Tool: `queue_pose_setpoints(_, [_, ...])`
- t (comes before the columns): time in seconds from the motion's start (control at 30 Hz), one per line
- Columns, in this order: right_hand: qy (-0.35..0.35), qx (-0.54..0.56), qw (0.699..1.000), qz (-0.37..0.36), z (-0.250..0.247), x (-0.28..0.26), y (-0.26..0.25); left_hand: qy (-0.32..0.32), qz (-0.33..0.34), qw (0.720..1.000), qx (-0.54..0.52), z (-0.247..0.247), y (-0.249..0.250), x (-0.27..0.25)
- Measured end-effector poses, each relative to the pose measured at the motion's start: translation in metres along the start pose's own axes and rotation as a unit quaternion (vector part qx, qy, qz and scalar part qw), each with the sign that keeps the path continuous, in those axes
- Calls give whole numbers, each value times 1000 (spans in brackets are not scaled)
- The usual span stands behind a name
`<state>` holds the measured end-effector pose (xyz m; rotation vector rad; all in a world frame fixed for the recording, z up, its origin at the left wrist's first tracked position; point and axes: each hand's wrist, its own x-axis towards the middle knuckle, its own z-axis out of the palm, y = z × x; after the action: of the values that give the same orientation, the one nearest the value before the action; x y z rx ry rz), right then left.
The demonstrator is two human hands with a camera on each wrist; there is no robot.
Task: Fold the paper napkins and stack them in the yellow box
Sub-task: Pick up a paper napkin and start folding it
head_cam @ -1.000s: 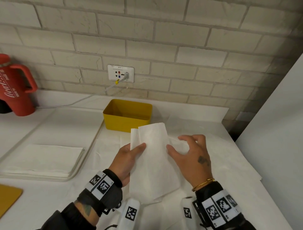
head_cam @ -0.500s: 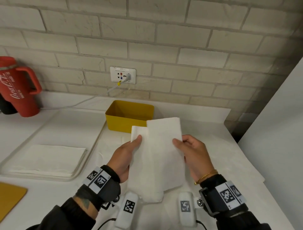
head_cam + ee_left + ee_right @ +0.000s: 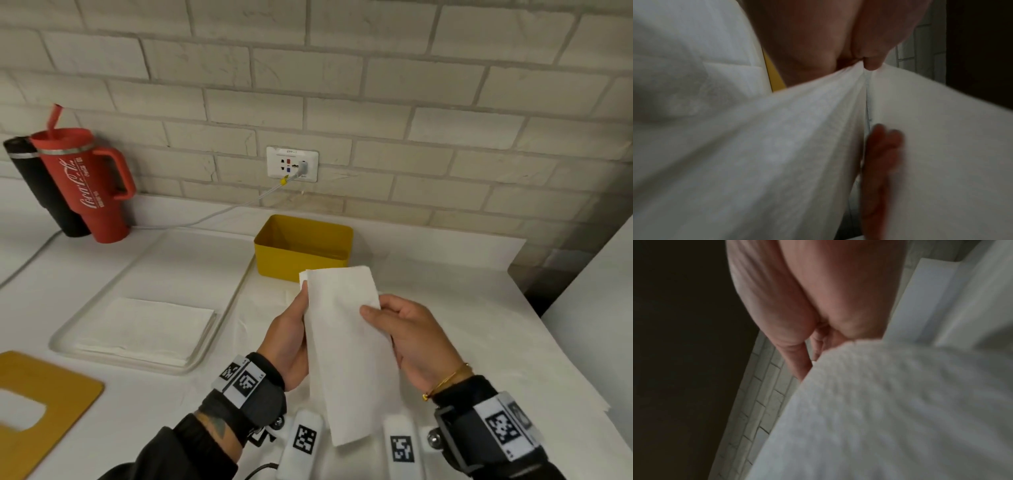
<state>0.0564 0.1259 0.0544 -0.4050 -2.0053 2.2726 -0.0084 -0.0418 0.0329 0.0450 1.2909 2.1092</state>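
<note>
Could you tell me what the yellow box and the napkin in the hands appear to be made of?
The yellow box looks like moulded plastic: even colour, smooth matte walls, rounded corners. The napkin looks like soft embossed tissue paper: it creases and drapes, and the right wrist view shows a dimpled texture.

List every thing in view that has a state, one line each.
napkin: folded narrow, held off the table
left hand: grips the napkin's left edge
right hand: pinches the napkin's right edge
yellow box: open-topped, upright
napkin stack: flat in the tray
red tumbler: upright, straw in
wall socket: cable plugged in
</note>
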Motion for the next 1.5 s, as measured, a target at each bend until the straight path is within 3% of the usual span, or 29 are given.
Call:
queue_pose_setpoints(0.3, [40,-25,999,26,6,1,14,-29,-9,999,-14,-3,-5,2])
queue_pose_setpoints(0.73, [30,-31,999,27,5,-3,17,-2,-12,1000,5,3,-4,0])
queue_pose_setpoints(0.93, [-37,-179,976,120,-8,-17,47,25,40,999,2,-5,8,1])
queue_pose_setpoints(1.03, [-44,-222,970,83,-25,-16,34,15,61,998,14,-7,12,0])
queue_pose_setpoints(1.1, [-36,-168,985,32,-30,-11,20,1,64,997,31,-2,11,-1])
queue_pose_setpoints(1.2, [-63,-53,996,34,-19,0,13,-24,72,995,70,8,5,1])
queue_pose_setpoints(1.33, [-79,-46,993,68,-5,-1,35,-6,104,984,146,11,9,5])
queue_pose_setpoints(1.5, [-93,-53,990,96,-3,-6,47,38,70,990,113,2,25,5])
